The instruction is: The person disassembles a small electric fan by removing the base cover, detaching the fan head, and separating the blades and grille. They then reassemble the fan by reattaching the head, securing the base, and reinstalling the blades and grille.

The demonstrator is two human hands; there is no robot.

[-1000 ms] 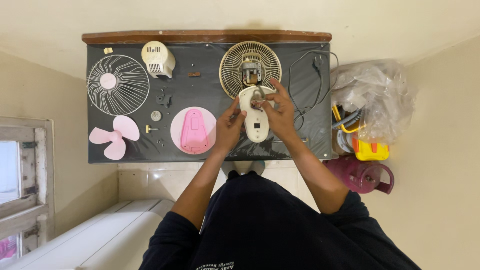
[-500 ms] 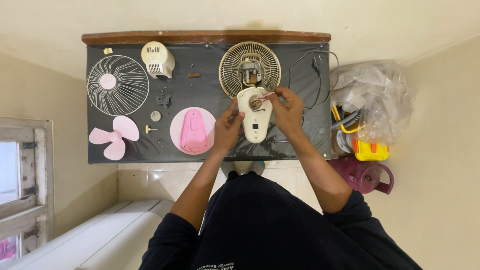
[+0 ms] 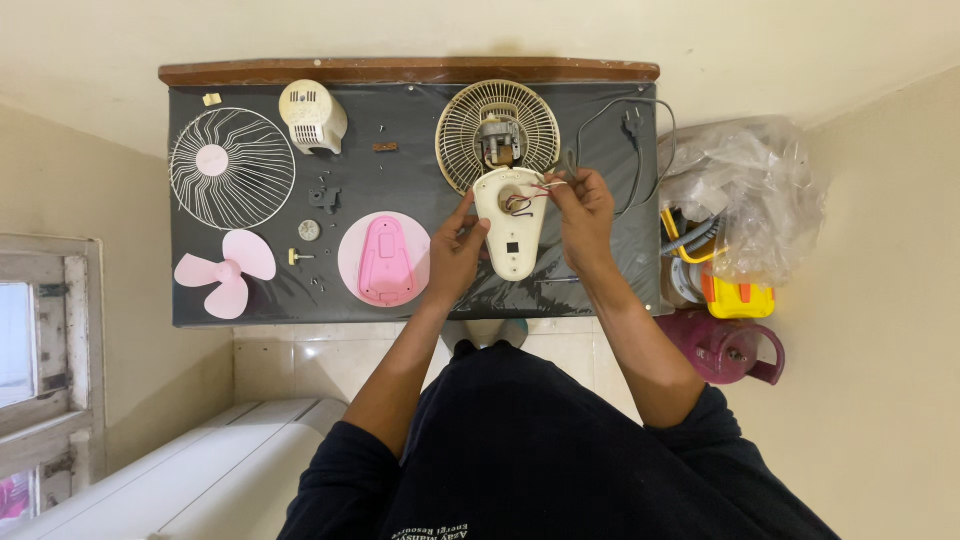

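1. The left hand (image 3: 455, 248) rests its fingertips against the left edge of the cream housing (image 3: 510, 222), thumb and fingers loosely curled round that edge.
2. The right hand (image 3: 585, 212) pinches the thin red and white wires (image 3: 535, 189) that come out of the round hole near the housing's top.
3. The housing lies flat on the dark table (image 3: 600, 290), near its front edge, narrow end toward the person.
4. Just left of it lies a pink base (image 3: 384, 258) on a pale round plate.
5. Further left lie a pink blade (image 3: 226, 271), a small screw and a knob.
6. Behind the housing stands the rear grille (image 3: 497, 135) with the motor (image 3: 498, 140) in its middle, touching the housing's top.
7. At the far left lie the front grille (image 3: 232, 167) and a cream cover (image 3: 312, 116).
8. A grey cord (image 3: 640, 150) with plug runs along the far right.
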